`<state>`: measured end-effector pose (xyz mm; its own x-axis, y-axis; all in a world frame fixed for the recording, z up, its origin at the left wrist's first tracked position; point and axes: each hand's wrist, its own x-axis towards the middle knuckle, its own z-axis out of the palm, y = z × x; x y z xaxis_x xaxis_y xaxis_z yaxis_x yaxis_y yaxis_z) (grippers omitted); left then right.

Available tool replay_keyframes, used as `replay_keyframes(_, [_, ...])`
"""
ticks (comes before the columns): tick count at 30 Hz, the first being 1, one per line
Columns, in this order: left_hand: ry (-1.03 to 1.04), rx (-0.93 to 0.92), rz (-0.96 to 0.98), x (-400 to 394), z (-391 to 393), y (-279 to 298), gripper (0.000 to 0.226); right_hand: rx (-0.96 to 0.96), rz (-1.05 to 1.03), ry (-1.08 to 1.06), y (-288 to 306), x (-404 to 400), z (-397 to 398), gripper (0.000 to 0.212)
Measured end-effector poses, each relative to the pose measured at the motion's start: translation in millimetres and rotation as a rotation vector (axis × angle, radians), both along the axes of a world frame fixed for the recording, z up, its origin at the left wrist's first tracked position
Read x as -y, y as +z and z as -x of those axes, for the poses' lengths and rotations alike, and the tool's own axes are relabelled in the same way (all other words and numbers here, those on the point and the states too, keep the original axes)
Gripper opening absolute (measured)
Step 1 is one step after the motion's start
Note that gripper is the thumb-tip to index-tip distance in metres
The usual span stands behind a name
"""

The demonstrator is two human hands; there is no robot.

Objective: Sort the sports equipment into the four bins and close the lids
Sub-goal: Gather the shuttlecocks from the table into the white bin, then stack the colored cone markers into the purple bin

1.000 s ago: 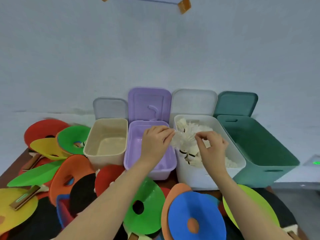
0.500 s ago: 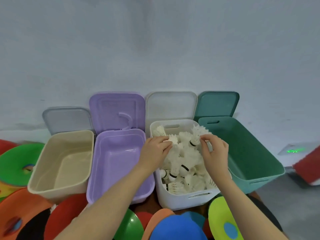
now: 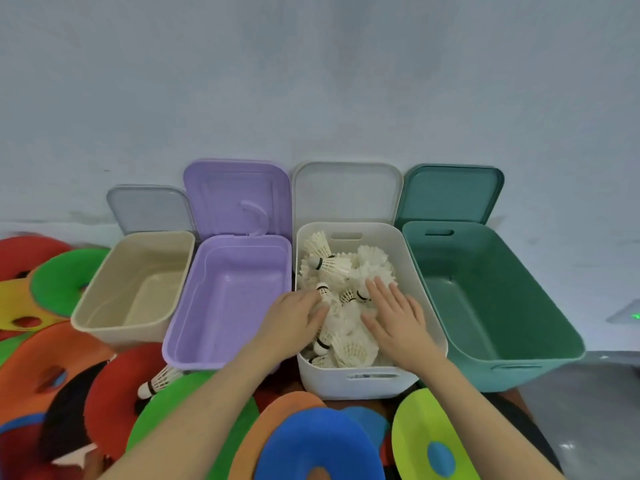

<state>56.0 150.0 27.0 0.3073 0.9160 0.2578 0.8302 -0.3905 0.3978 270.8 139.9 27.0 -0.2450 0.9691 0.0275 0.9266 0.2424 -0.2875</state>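
Four open bins stand in a row against the wall: beige (image 3: 104,323), purple (image 3: 180,327), white (image 3: 349,382) and green (image 3: 519,372), each with its lid up behind it. The white bin holds a heap of white shuttlecocks (image 3: 332,265). My left hand (image 3: 294,317) and my right hand (image 3: 394,317) lie flat on the heap, palms down, fingers spread, gripping nothing. One loose shuttlecock (image 3: 157,381) lies in front of the purple bin. The beige, purple and green bins look empty.
Coloured foam discs with centre holes crowd the front: red (image 3: 114,400), green (image 3: 62,275), orange (image 3: 38,358), blue (image 3: 311,441) and lime (image 3: 426,441). A dark floor with a green light (image 3: 635,316) lies right of the green bin.
Both hands have dropped from pinching shuttlecocks above the white bin to lying flat on the heap. The view has shifted left and closer.
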Motion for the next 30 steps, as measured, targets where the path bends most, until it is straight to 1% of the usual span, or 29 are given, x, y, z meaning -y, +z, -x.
replay_keyframes(1, [0.025, 0.015, 0.010, 2.9, -2.7, 1.0, 0.052, 0.022, 0.025, 0.018, -1.4, -1.0, -0.5, 0.063])
replay_keyframes(4, [0.078, 0.054, 0.061, 11.2, -9.6, 5.5, 0.047, 0.074, 0.122, 0.036, -2.1, -4.1, -1.7, 0.055])
replay_keyframes(5, [0.074, 0.020, 0.070, 14.2, -12.2, 5.9, 0.049, 0.086, 0.148, 0.038, -2.5, -4.5, -2.8, 0.055])
replay_keyframes(8, [0.092, -0.204, 0.124, 15.4, -14.2, 1.3, 0.050, 0.083, 0.198, 0.044, -5.0, -4.0, -5.2, 0.057])
replay_keyframes(10, [0.131, -0.265, 0.177, 14.3, -15.6, 0.7, 0.050, 0.081, 0.192, 0.058, -5.8, -3.8, -5.3, 0.057])
replay_keyframes(13, [0.162, -0.271, 0.163, 18.8, -20.1, 8.0, 0.052, 0.045, 0.115, 0.057, -3.2, -4.6, -5.1, 0.056])
replay_keyframes(17, [0.225, -0.209, 0.051, 32.2, -22.7, 16.1, 0.051, -0.008, -0.077, 0.039, 3.2, 3.7, -9.7, 0.052])
replay_keyframes(19, [0.219, -0.209, 0.018, 41.6, -24.2, 19.0, 0.052, -0.038, -0.142, 0.042, 6.1, 11.2, -13.4, 0.048])
replay_keyframes(22, [0.185, -0.217, -0.014, 56.1, -27.7, 24.4, 0.069, -0.090, -0.206, 0.057, 9.5, 24.0, -17.2, 0.040])
replay_keyframes(23, [0.174, -0.213, -0.032, 59.1, -28.4, 24.8, 0.070, -0.101, -0.232, 0.059, 10.3, 28.7, -17.7, 0.038])
replay_keyframes(27, [0.147, -0.199, -0.086, 70.4, -31.8, 25.7, 0.054, -0.170, -0.328, 0.029, 11.5, 52.0, -21.0, 0.030])
replay_keyframes(30, [0.097, -0.161, -0.130, 80.6, -39.5, 25.8, 0.050, -0.198, -0.362, -0.006, 12.4, 73.6, -27.1, 0.031])
